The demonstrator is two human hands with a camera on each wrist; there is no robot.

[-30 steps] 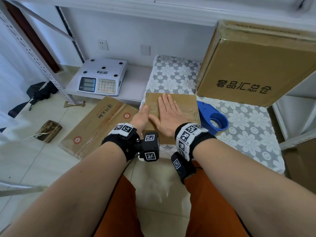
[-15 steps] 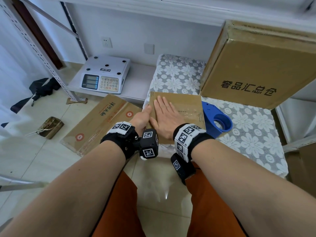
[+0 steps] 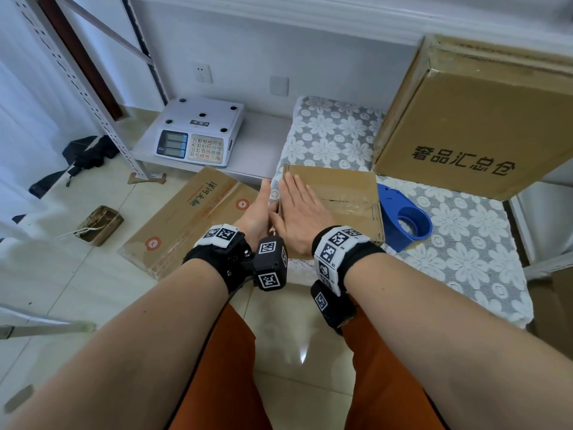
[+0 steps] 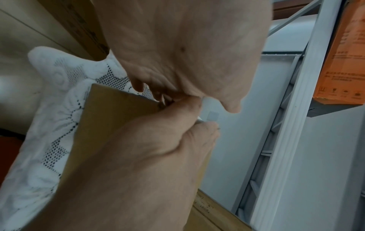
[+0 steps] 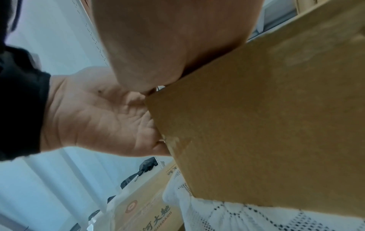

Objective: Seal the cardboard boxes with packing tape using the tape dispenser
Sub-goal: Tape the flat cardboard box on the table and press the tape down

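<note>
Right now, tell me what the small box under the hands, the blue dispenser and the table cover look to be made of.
Small box: brown corrugated cardboard, matte, with a glossy strip that looks like clear tape.
Blue dispenser: looks like moulded hard plastic, with a smooth, even sheen.
Table cover: white floral lace, probably fabric, with an openwork mesh showing.

Legible markings only. The large cardboard box [image 3: 474, 125] standing at the back right carries black printed characters on its front face reading 奢品汇总仓. The flattened carton [image 3: 189, 218] on the floor bears vertical green characters, too small to read in the head view; in the right wrist view the same carton [image 5: 146, 207] shows the characters 大曲 and partial Latin lettering ending "HEDAQU". The scale [image 3: 198, 131] shows a numeric keypad. Print on the orange box [image 4: 343, 51] is illegible.
</note>
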